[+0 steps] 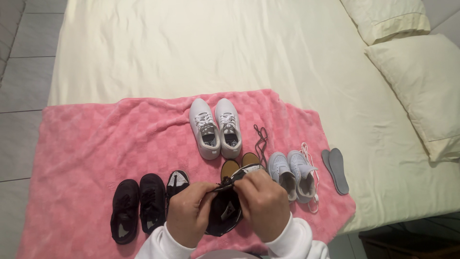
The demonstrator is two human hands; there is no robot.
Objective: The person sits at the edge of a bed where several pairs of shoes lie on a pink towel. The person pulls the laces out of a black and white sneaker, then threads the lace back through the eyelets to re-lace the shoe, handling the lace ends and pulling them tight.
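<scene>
Both hands [230,206] on black sneaker [224,211] w/ white trim, lace loose

— Carrying it all? A bed [143,48] under a cream sheet, with two cream pillows [421,81] at its right end.

— Directly on the sheet? A pink fleece blanket [96,144] spread over the near edge, and a pair of grey insoles [335,169] just off the blanket's right border.

— Beside the bed? Grey tiled floor [24,72] on the left.
</scene>
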